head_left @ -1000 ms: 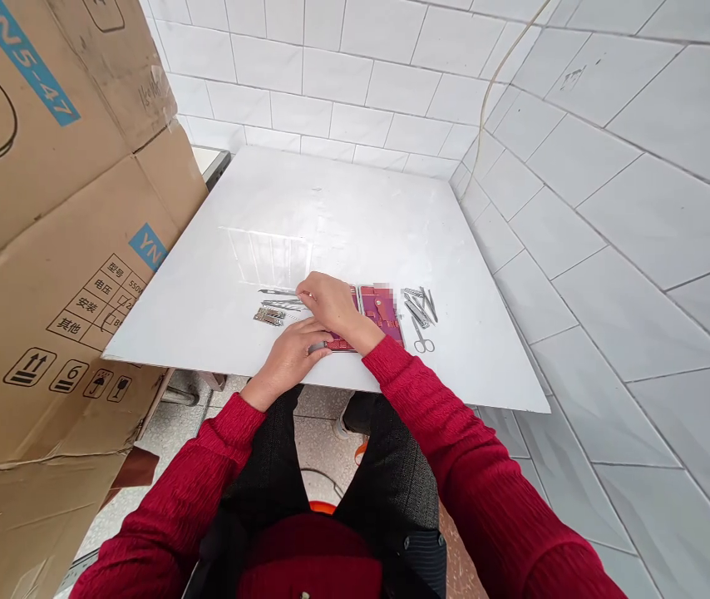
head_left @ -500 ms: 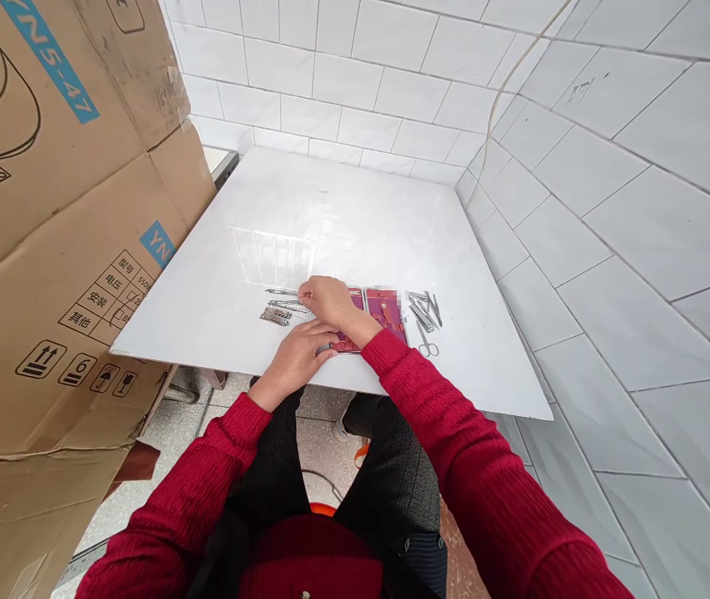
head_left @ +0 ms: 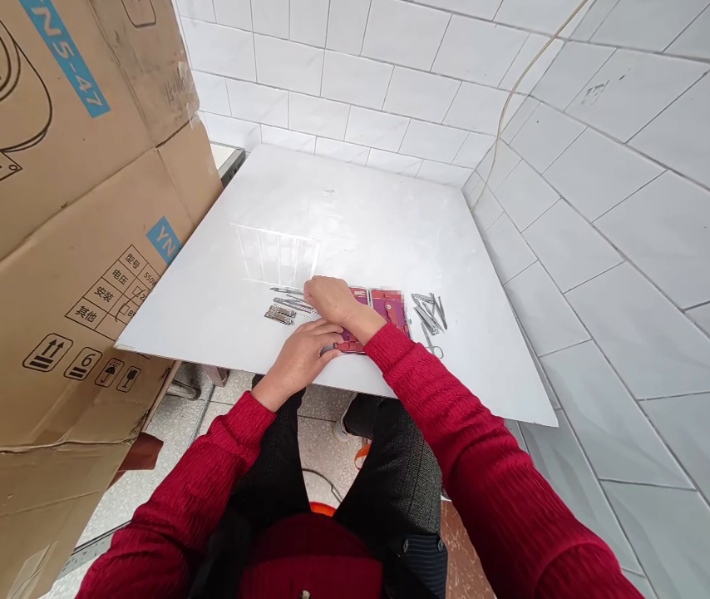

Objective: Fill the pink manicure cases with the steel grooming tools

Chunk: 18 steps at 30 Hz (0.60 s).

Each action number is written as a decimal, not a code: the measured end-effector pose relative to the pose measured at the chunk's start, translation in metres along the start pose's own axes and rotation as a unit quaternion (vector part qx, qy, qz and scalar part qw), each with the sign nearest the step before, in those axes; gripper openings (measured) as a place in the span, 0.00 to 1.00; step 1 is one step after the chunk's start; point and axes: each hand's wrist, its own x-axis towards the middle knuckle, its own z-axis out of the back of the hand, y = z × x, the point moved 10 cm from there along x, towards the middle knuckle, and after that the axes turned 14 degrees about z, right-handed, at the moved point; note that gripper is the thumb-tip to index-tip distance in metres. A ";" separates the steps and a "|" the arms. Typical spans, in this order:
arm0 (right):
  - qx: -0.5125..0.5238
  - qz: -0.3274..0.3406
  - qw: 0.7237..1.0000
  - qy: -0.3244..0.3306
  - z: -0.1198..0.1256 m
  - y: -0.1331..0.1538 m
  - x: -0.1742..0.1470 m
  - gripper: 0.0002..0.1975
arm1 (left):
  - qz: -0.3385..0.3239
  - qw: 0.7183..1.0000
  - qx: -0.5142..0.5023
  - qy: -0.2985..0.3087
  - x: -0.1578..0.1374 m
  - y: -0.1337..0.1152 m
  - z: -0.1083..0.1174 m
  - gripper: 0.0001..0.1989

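Note:
An open manicure case (head_left: 391,306), red and purple with straps inside, lies on the white table. My left hand (head_left: 303,351) grips its near left edge, thumb in front and fingers over the inside. Above the case's left half, my right hand (head_left: 332,299) is closed with its fingers curled down; what they hold is hidden. Left of the hands lie nail clippers (head_left: 280,314) and several slim metal tools (head_left: 291,301). To the right of the case are small scissors (head_left: 433,345) and a group of metal tools (head_left: 428,313).
A tall cardboard box (head_left: 143,191) stands along the table's left side. Tiled walls rise behind and to the right, with a thin cable (head_left: 508,100) hanging in the corner. The white table (head_left: 386,216) has its front edge just above my knees.
The view has shifted slightly, so the table and tools appear a little further right. Both hands keep nearly the same place at the case.

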 end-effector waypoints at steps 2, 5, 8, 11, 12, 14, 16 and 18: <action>0.028 0.003 1.000 -0.003 0.001 -0.001 -0.003 0.10 | 0.000 1.000 0.000 -0.003 0.000 0.000 0.001 0.10; 0.050 0.001 0.998 -0.024 0.003 -0.004 -0.007 0.06 | -0.001 1.000 -0.005 -0.002 -0.001 -0.001 0.001 0.10; 0.040 0.002 0.998 -0.044 0.003 -0.005 -0.008 0.08 | 0.002 1.000 -0.011 0.004 0.000 -0.002 0.001 0.10; 0.029 -0.011 0.998 -0.053 -0.002 -0.007 -0.008 0.11 | 0.003 1.000 -0.011 0.010 0.000 -0.002 0.000 0.10; 0.027 -0.019 0.998 -0.057 -0.003 -0.009 -0.009 0.12 | 0.003 1.000 -0.011 0.011 0.000 -0.003 0.000 0.10; 0.021 -0.035 0.997 -0.065 -0.005 -0.012 -0.010 0.13 | 0.006 1.000 -0.015 0.014 0.000 -0.003 0.000 0.11; 0.018 -0.045 0.996 -0.075 -0.006 -0.015 -0.011 0.14 | 0.007 1.000 -0.016 0.017 0.001 -0.003 0.000 0.11; 0.019 -0.052 0.995 -0.080 -0.007 -0.018 -0.012 0.13 | 0.006 1.000 -0.015 0.021 0.001 -0.004 0.000 0.11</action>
